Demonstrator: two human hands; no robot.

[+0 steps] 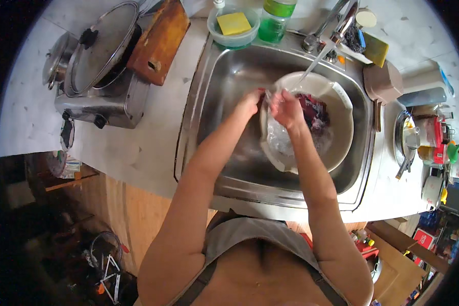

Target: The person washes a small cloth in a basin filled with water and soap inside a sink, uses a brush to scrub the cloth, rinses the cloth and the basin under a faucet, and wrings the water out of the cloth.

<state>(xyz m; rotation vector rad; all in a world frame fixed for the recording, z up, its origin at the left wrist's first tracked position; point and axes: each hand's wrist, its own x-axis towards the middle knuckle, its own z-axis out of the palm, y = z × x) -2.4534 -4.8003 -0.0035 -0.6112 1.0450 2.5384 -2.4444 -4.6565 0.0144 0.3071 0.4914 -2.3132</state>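
A pale plastic basin (346,141) stands in the stainless steel sink (223,153), with water and dark red, wet pieces (313,111) inside. Whether these are meat or something else I cannot tell. From the faucet (338,34) a stream of water runs down into the basin. My right hand (287,109) is over the basin's left part, fingers curled and wet. Just left of the rim is my left hand (250,102), its fingertips close to the right hand. Something dark red shows at the left fingertips, but blur and splashing hide what either hand holds.
Behind the sink are a tub (233,38) with a yellow sponge (234,23) and a bottle of green liquid (273,23). A stove (103,109) with a lidded pan and a wooden board (158,46) stand left. A brown dipper (382,82) and several jars line the right.
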